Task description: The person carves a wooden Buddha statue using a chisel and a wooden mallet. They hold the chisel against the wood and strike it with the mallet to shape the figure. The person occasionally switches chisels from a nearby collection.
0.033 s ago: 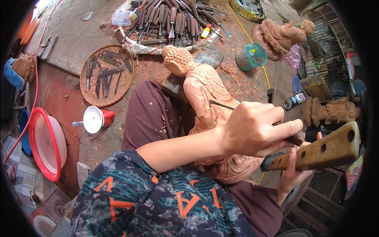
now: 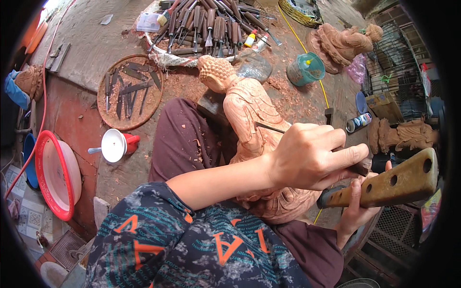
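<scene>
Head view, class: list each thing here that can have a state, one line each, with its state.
Wooden statue: lying tilted across the lap, partly carved.
Chisel: tip against the statue, gripped by the left hand.
Wooden mallet: raised, held by the right hand.
Teal tub: upright, open.
Spray can: lying on its side.

Left hand (image 2: 312, 156) fisted across the lap, right hand (image 2: 357, 206) gripping below
</scene>
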`<action>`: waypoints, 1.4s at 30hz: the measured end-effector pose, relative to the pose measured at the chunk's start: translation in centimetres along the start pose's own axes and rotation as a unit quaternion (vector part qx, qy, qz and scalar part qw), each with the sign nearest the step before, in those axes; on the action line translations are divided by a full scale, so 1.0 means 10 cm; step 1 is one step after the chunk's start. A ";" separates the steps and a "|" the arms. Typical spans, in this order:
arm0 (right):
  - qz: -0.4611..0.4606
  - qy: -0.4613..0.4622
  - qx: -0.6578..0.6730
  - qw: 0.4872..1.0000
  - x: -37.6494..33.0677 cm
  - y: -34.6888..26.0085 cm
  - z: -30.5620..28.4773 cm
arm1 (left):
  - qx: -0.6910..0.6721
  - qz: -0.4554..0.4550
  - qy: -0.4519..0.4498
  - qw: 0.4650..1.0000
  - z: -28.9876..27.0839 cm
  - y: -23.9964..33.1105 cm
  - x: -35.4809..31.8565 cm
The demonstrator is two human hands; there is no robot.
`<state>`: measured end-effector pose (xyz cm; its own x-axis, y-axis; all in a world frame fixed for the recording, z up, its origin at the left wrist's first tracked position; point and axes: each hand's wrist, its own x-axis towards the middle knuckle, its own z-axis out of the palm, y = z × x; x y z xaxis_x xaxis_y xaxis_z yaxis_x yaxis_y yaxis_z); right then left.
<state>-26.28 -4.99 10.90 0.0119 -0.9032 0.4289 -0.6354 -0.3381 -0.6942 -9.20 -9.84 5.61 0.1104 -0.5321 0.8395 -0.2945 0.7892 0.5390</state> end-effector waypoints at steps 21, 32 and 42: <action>0.111 -0.036 -0.052 0.992 0.01 0.17 0.03 | 0.152 -0.025 0.045 0.987 0.01 -0.19 0.19; 0.109 -0.010 -0.015 0.994 -0.01 0.13 0.04 | 0.048 -0.068 0.003 0.997 0.06 -0.12 0.12; 0.072 -0.162 -0.040 0.983 -0.08 0.30 0.05 | 0.139 -0.196 -0.254 0.937 -0.36 0.26 -0.22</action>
<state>-27.83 -5.37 8.17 0.1537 -0.9815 0.1140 -0.7065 -0.1898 -0.6818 -6.79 -5.56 5.43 -0.1827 -0.8975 0.4014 -0.5687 0.4295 0.7015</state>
